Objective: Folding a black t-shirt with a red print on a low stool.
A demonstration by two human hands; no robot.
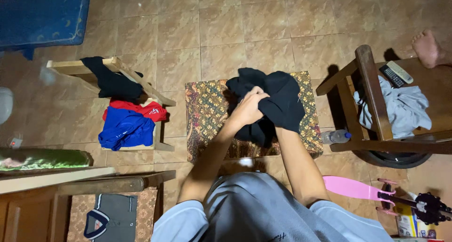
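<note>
- Floor (245, 30), tiled in tan squares, carries everything in view; it is dimly lit.
- Patterned mat (205, 115), brown and gold, lies flat on the floor straight ahead of the seated person and serves as the surface for the work.
- Black garment (282, 98) is bunched above the middle of the mat, partly lifted, its lower folds touching the mat.
- Left hand (248, 108) is closed around a gathered fold of the black garment, knuckles up; right hand is buried inside the cloth, so whether its fingers are spread or clenched cannot be told.
- Judgement on handling: the cloth is soft and slack, so it would fold best if shaken out, laid flat on the mat and smoothed from the centre outward before any crease is made; a bunched grip like this one tends to trap wrinkles.
- Wooden rack (141, 84), left of the mat, holds a second black cloth (113, 82), a red shirt (150, 111) and a blue shirt (125, 129), stacked touching.
- Wooden chair (372, 91), right of the mat, bears a grey cloth (405, 108) and two remote controls (395, 73); another person's bare foot (427, 48) rests beside them.
- Pink scooter (358, 189) lies near the person's right knee.
- Plastic bottle (335, 136), clear with a blue cap, lies between mat and chair; its label is too small to make out.
- Printed carton (408, 223), bottom right, is white and yellow.
</note>
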